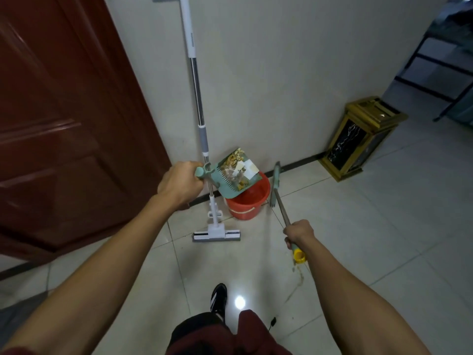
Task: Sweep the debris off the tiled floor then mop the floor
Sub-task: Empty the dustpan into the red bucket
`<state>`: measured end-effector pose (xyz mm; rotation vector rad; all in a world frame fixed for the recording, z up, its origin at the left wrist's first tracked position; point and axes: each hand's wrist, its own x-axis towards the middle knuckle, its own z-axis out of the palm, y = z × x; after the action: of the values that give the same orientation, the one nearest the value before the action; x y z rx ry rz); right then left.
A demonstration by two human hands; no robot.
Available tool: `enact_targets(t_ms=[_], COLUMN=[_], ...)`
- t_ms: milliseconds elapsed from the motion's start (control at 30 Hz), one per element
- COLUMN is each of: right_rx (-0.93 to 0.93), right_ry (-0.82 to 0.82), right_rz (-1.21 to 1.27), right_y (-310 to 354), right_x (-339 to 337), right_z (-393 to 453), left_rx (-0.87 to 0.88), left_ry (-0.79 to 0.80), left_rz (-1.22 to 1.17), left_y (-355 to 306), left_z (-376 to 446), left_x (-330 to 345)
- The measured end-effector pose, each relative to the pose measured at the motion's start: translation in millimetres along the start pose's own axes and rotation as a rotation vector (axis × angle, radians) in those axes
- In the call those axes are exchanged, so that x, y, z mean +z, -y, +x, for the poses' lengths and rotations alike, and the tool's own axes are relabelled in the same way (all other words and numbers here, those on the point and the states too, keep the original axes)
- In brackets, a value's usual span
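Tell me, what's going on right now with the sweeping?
Left hand grips loaded dustpan above red bucket. Right hand grips broom. Mop leans on wall, untouched. Nothing in the way.

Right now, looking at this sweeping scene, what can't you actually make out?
All from the head view:
- Inside of the red bucket: covered by the dustpan held over it by the left hand.
- Debris in the dustpan: too small to identify.
- Mop handle top: cut off by the upper edge.
- Broom bristles: seen edge-on and blurred; the right hand grips its handle.
- Gold bin contents: its top hides them.
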<state>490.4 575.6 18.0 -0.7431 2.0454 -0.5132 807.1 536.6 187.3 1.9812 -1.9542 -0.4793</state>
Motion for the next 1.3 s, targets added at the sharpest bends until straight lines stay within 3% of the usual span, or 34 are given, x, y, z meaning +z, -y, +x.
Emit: enact_targets(t_ms=[200,633,1300], right_rx=[0.008,0.022,-0.013], right_ry=[-0.005,0.006,0.026], right_rz=[-0.002,-0.024,0.031], right_y=[7.2,-6.1,-36.7], right_x=[14.4,11.3,-3.9], right_z=[2.9,-13.5,-32.6], left_rx=[0.048,0.473,0.706], left_ry=[0.033,0.3,0.383], left_rz=[0.101,0.665,0.839], left_y=[-0.9,-24.0,-56.0], left_z=[-5.6,-12.8,-14.6], left_x=[5.9,63.4,95.4])
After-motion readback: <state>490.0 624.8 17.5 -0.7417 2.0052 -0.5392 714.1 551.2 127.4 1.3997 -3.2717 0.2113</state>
